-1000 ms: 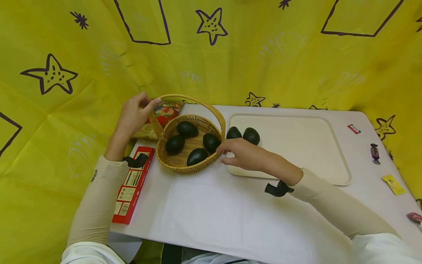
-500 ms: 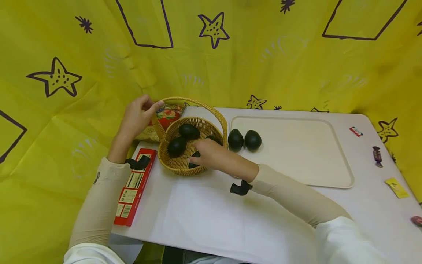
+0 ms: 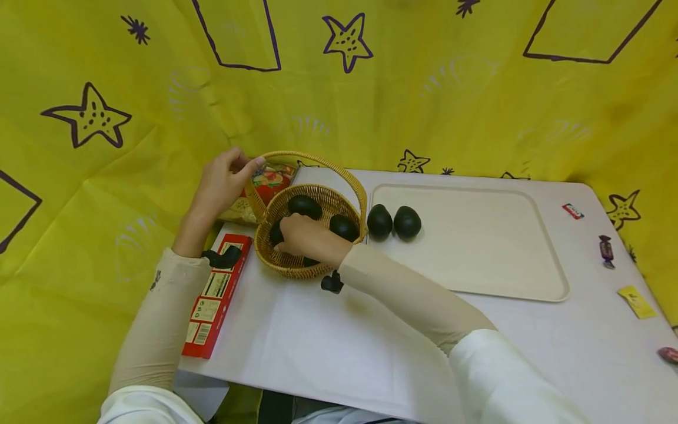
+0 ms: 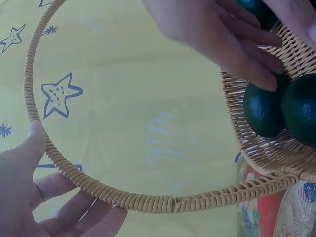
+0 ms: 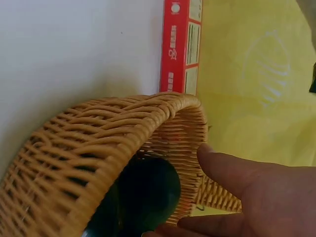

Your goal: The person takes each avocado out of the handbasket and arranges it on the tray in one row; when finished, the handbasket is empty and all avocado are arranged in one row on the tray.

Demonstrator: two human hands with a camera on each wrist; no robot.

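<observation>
My left hand holds the arched handle of a yellow wicker basket, thumb on one side and fingers on the other. Inside the basket lie several dark green avocados. My right hand reaches down into the basket, over the left avocado, and partly hides the front one. In the right wrist view, its thumb is stretched out apart from an avocado; its fingertips are mostly cut off there. Two more avocados sit side by side at the left end of a cream tray.
A long red box lies left of the basket. Behind the basket is a colourful food packet. Small wrapped sweets lie along the right of the white table. A yellow curtain hangs behind.
My right hand has moved left, from the basket's right rim beside the tray, across the front avocado to the left avocado. The left hand stays on the handle.
</observation>
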